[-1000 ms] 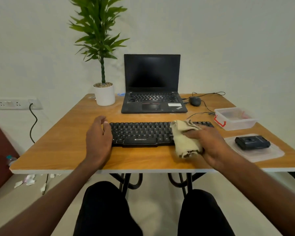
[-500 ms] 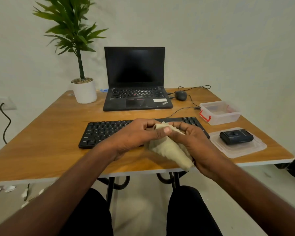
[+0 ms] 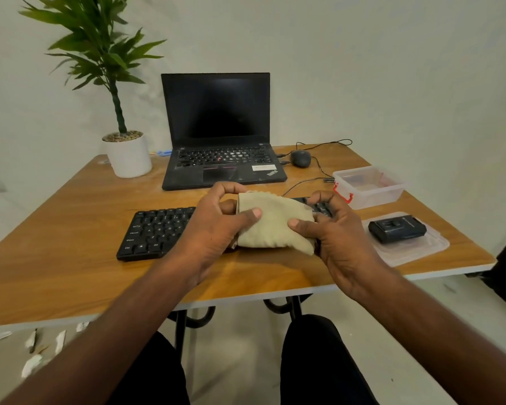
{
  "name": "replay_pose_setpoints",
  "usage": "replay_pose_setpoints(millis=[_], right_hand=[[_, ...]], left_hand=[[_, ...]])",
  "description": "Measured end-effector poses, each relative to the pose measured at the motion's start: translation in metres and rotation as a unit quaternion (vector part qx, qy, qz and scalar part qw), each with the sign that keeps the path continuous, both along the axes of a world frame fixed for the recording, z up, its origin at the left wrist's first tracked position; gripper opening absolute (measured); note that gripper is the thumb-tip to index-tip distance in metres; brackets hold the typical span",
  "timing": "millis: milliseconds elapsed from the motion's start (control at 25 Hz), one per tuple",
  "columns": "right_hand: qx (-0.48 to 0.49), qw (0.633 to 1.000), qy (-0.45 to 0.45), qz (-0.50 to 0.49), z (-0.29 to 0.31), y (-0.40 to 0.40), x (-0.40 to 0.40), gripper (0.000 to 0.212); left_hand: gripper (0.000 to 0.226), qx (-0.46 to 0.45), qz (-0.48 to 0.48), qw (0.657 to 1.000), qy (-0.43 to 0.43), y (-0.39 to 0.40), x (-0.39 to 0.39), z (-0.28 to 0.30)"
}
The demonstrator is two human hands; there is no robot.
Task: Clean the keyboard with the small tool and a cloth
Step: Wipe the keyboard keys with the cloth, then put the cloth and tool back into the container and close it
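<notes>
Beige cloth (image 3: 272,222) is pinched at either end by the left hand (image 3: 216,226) and right hand (image 3: 336,232), above the black keyboard (image 3: 155,229) (key legends partly readable). The laptop (image 3: 219,141) palm rest reads "ThinkPad".

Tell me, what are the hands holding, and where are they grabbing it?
Both hold the cloth: the left hand pinches its left edge, the right hand its right edge, above the keyboard.
</notes>
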State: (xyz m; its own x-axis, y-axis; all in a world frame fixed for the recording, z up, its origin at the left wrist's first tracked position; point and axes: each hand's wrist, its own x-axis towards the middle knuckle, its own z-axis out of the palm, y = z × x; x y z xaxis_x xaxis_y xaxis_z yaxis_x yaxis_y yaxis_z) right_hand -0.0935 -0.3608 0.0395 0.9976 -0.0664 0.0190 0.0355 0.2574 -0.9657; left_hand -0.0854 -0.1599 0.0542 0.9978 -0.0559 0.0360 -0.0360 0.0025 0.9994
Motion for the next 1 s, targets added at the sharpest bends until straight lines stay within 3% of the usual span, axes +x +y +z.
replay_pose_setpoints(millis=[120, 200, 280, 360, 440, 600, 720, 800, 880, 920, 1000], right_hand=[[-0.122, 0.988, -0.049, -0.075, -0.003, -0.011, 0.004, 0.019], [-0.259, 0.953, -0.102, -0.122, 0.0, -0.028, 0.007, 0.018], [-0.338, 0.918, -0.125, -0.164, 0.008, -0.053, 0.013, 0.02], [-0.368, 0.903, -0.104, -0.196, 0.012, -0.091, 0.022, 0.023], [-0.351, 0.913, -0.055, -0.2, 0.013, -0.13, 0.031, 0.024], [-0.392, 0.894, -0.003, -0.217, 0.011, -0.176, 0.038, 0.027], [-0.522, 0.829, 0.006, -0.2, 0.002, -0.18, 0.041, 0.027], [-0.621, 0.75, -0.014, -0.227, -0.001, -0.176, 0.041, 0.024], [-0.669, 0.682, -0.062, -0.289, 0.002, -0.164, 0.038, 0.026], [-0.656, 0.681, -0.11, -0.307, 0.005, -0.153, 0.035, 0.027], [-0.592, 0.737, -0.189, -0.266, 0.012, -0.118, 0.025, 0.026]], left_hand=[[0.032, 0.026, 0.028, 0.999, -0.025, -0.014, 0.001, -0.003], [0.027, 0.037, 0.014, 0.999, -0.032, -0.028, 0.004, -0.006], [0.025, 0.031, 0.001, 0.999, -0.023, -0.052, 0.011, -0.005], [0.024, 0.029, -0.017, 0.999, -0.007, -0.087, 0.022, -0.001], [0.021, 0.034, -0.039, 0.999, 0.006, -0.13, 0.036, -0.001], [0.023, 0.106, -0.034, 0.994, -0.02, -0.201, 0.059, -0.006], [0.022, 0.222, -0.035, 0.973, -0.055, -0.22, 0.063, -0.009], [0.031, 0.284, -0.028, 0.955, -0.081, -0.215, 0.061, -0.01], [0.035, 0.277, -0.021, 0.953, -0.118, -0.196, 0.056, -0.008], [0.033, 0.262, -0.017, 0.954, -0.142, -0.182, 0.052, -0.006], [0.028, 0.259, 0.006, 0.946, -0.193, -0.144, 0.04, -0.003]])
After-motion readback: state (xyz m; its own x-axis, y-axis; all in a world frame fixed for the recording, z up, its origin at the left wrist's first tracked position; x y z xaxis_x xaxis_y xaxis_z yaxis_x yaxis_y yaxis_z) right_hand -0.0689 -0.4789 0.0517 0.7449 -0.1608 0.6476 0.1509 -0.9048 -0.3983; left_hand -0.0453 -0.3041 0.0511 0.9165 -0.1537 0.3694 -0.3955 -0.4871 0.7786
